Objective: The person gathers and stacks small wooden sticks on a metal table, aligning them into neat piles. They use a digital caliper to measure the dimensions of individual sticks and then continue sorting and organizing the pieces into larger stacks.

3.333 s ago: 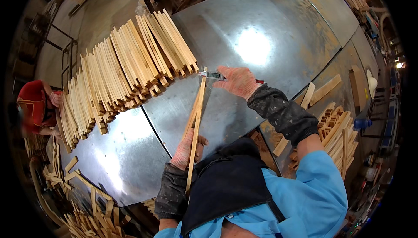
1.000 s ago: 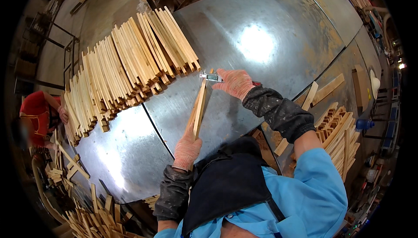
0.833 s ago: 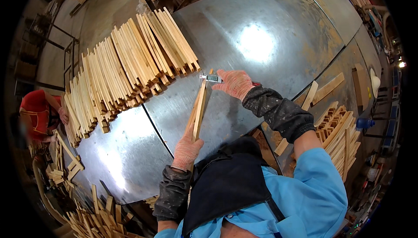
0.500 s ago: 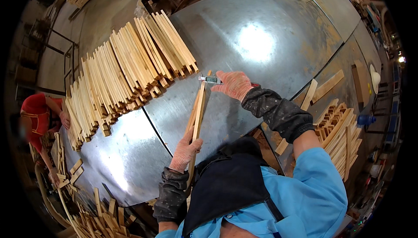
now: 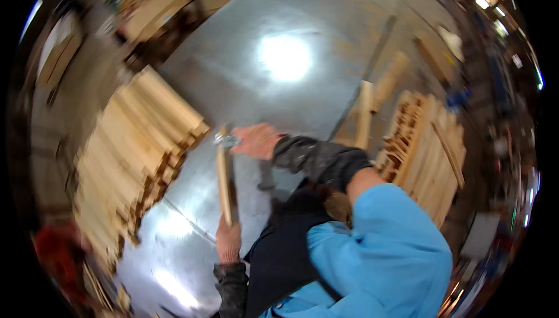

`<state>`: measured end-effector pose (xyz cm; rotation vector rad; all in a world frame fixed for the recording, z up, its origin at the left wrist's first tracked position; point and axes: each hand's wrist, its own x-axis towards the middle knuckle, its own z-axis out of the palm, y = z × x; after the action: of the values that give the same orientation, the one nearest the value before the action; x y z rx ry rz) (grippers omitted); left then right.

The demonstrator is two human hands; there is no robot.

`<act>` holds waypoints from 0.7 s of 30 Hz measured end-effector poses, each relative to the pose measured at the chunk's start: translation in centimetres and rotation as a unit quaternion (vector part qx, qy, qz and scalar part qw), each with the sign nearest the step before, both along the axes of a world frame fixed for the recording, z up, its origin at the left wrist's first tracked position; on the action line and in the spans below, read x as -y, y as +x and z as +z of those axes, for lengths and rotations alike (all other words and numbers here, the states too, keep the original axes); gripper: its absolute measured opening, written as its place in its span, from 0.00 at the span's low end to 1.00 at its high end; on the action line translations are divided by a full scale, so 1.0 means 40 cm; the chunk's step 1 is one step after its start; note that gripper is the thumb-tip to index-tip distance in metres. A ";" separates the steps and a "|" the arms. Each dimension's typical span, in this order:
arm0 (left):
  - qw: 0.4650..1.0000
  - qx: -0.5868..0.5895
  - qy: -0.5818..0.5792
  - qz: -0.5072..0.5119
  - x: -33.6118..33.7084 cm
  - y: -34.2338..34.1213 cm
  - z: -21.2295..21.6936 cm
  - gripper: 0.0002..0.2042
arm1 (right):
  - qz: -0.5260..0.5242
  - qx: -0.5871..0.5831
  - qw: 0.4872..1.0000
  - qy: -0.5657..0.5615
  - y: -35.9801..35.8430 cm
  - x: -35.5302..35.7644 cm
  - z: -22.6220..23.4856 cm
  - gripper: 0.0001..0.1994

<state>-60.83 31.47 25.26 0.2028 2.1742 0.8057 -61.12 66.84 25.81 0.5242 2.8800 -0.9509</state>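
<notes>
My gloved left hand [image 5: 228, 240] grips the lower end of a light wooden strip [image 5: 223, 178], which stands out away from me over the metal table [image 5: 262, 201]. A darker wooden face runs along its right side; blur hides whether that is a second strip. At the far end my gloved right hand [image 5: 256, 141] is closed on a digital caliper [image 5: 228, 138]. The caliper's jaws are at the strip's tip, but the smear hides whether they touch it. Dark sleeve covers sit over both forearms.
A broad row of wooden strips [image 5: 134, 155] lies on the table at left. Another stack [image 5: 428, 155] stands at right, near loose wooden pieces [image 5: 365, 114] and a blue object [image 5: 459, 98]. A person in red [image 5: 61, 254] is at the lower left.
The view has swung to the right and blurred, so the table and stacks appear shifted. The caliper stays by the strip's far end, and both hands keep their holds.
</notes>
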 end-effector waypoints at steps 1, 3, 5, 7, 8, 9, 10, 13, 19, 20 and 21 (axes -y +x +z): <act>1.000 0.009 0.006 0.000 0.003 0.004 -0.015 0.30 | -0.027 0.009 1.000 -0.009 0.011 0.007 -0.015 0.23; 1.000 -0.006 0.004 -0.012 -0.024 -0.001 -0.016 0.30 | -0.058 0.011 0.998 -0.025 0.053 0.011 -0.049 0.23; 0.996 -0.055 -0.011 -0.064 -0.042 0.005 0.040 0.30 | -0.094 -0.003 0.995 -0.037 0.111 0.022 -0.050 0.24; 0.992 -0.082 -0.022 -0.088 -0.005 -0.005 -0.046 0.30 | -0.181 -0.027 0.976 -0.121 0.183 0.008 -0.048 0.25; 0.990 -0.096 -0.028 -0.096 -0.019 -0.007 -0.042 0.30 | -0.219 -0.041 0.961 -0.163 0.223 0.006 -0.058 0.26; 0.991 -0.055 -0.057 -0.108 -0.033 -0.013 -0.032 0.30 | -0.280 -0.068 0.945 -0.157 0.262 0.000 -0.097 0.28; 0.990 -0.065 -0.044 -0.114 -0.050 -0.019 -0.035 0.30 | -0.324 -0.074 0.920 -0.209 0.285 -0.022 -0.099 0.28; 0.989 -0.086 -0.052 -0.107 -0.041 -0.058 -0.044 0.30 | -0.434 -0.058 0.864 -0.248 0.422 -0.121 -0.182 0.28; 0.993 -0.101 -0.066 0.003 -0.022 -0.098 -0.106 0.33 | -0.635 0.073 0.769 -0.002 0.760 -0.361 -0.383 0.35; 0.993 -0.101 -0.062 0.022 -0.025 -0.096 -0.108 0.35 | -0.681 0.059 0.730 0.007 0.774 -0.366 -0.322 0.35; 0.992 -0.105 -0.057 0.029 -0.047 -0.104 -0.095 0.36 | -0.694 0.070 0.716 -0.027 0.815 -0.385 -0.301 0.34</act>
<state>-64.97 33.35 21.48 0.1731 2.4264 0.7162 -28.52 82.23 13.79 2.7008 1.8455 -0.8739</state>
